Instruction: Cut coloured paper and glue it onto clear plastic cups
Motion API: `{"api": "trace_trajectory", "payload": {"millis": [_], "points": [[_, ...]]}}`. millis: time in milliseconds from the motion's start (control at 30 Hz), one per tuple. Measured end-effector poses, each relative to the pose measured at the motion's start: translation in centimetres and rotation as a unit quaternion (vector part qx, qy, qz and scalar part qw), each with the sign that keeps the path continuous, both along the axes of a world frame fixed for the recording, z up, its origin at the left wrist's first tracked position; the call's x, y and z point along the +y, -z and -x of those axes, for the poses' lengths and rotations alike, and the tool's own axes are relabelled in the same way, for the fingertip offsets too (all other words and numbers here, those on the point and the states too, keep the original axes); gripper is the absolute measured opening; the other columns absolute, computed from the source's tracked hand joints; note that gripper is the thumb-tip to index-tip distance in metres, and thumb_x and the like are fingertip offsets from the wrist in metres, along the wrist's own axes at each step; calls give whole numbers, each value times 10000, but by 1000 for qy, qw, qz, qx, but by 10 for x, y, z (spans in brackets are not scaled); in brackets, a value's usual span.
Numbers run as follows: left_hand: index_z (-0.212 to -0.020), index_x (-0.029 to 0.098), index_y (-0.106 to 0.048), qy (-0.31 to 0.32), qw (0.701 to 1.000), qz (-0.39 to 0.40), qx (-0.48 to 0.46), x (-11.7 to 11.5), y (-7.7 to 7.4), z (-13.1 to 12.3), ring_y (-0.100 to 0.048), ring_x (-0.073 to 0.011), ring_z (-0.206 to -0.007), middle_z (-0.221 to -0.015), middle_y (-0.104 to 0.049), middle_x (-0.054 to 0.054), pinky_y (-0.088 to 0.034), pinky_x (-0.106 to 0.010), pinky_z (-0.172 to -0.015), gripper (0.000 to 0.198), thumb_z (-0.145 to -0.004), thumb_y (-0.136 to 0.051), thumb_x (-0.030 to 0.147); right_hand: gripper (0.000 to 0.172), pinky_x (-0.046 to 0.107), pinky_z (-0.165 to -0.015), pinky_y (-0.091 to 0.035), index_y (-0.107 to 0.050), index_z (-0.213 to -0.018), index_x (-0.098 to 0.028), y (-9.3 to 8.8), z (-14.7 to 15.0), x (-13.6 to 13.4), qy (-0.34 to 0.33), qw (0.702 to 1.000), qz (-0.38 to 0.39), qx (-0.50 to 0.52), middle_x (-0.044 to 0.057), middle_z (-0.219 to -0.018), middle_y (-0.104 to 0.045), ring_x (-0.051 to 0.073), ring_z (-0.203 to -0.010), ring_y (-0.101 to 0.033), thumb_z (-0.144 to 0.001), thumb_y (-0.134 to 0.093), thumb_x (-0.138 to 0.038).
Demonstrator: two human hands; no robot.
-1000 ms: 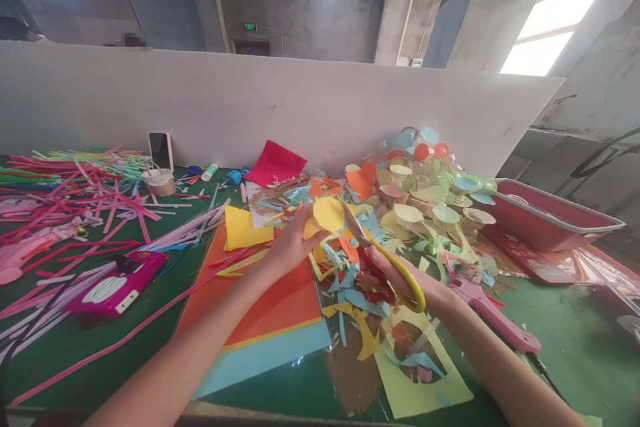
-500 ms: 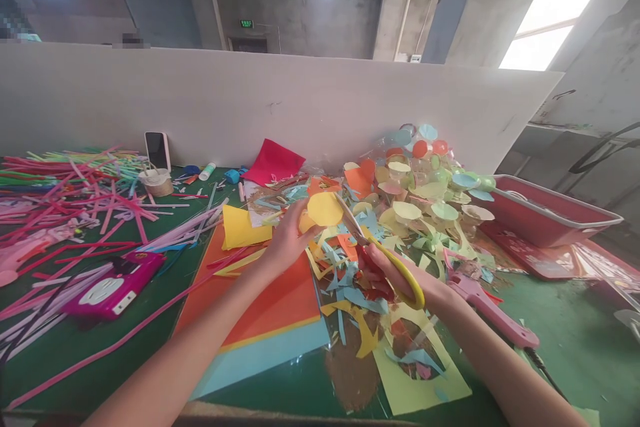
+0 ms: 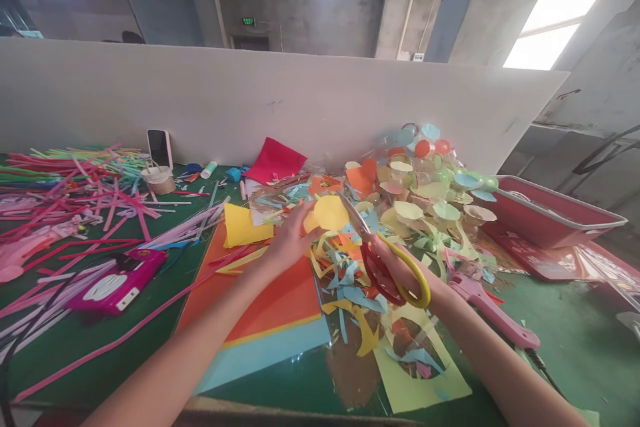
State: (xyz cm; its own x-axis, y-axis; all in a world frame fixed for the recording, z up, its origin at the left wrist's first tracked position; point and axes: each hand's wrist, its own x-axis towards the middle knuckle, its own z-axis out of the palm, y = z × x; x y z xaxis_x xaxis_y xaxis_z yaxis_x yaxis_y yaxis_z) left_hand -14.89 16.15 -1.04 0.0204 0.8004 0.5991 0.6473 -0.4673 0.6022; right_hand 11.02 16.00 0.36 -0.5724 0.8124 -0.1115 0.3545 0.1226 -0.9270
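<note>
The left hand (image 3: 293,240) pinches a yellow paper disc (image 3: 331,213), its fingers (image 3: 306,221) clamped on the disc's lower left edge, while the right hand (image 3: 400,265) grips red-and-yellow-handled scissors (image 3: 419,288), its fingers closed through the spread loops. The operation in hand is trimming: the blades stand at the disc's right edge, ready to close on the paper. Loose paper offcuts (image 3: 350,277) lie below the fingers on the green tabletop (image 3: 565,333), an orange card sheet (image 3: 273,300) lies left of them, and a pink hot-glue gun (image 3: 493,313) lies right of them.
</note>
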Motion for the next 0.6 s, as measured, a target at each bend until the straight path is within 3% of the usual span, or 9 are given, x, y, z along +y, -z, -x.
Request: {"api": "trace_trajectory", "payload": {"millis": [167,300,600], "points": [[-1314,231,-518,0,1000,15,-16,-1,-1,-3,-537,-273,-1289,-1363,-597,-120,-432,-424,-1064,519,-880,-566,511,626,260,-461,-377,-408,-630,-222,-14,1,-5,-65,995,11,71,-48,-481,-405,112,-428,-432,-917,-262,-760],[-1265,251,-540,40,998,21,-47,-2,-7,-7,-561,-245,-1245,-1306,-619,-96,-445,-409,-1044,400,-930,-505,467,568,270,-525,-376,-375,-719,-230,-19,2,-6,-88,990,37,108,-64,-598,-376,103,-512,-365,-888,-353,-771],[-1155,261,-394,26,987,-12,-155,4,2,-8,-604,-224,-1168,-1217,-591,-98,-485,-394,-973,499,-801,-720,396,539,280,-540,-375,-344,-703,-236,-17,0,-8,-127,989,2,76,-65,-573,-348,114,-519,-357,-939,-297,-719]]}}
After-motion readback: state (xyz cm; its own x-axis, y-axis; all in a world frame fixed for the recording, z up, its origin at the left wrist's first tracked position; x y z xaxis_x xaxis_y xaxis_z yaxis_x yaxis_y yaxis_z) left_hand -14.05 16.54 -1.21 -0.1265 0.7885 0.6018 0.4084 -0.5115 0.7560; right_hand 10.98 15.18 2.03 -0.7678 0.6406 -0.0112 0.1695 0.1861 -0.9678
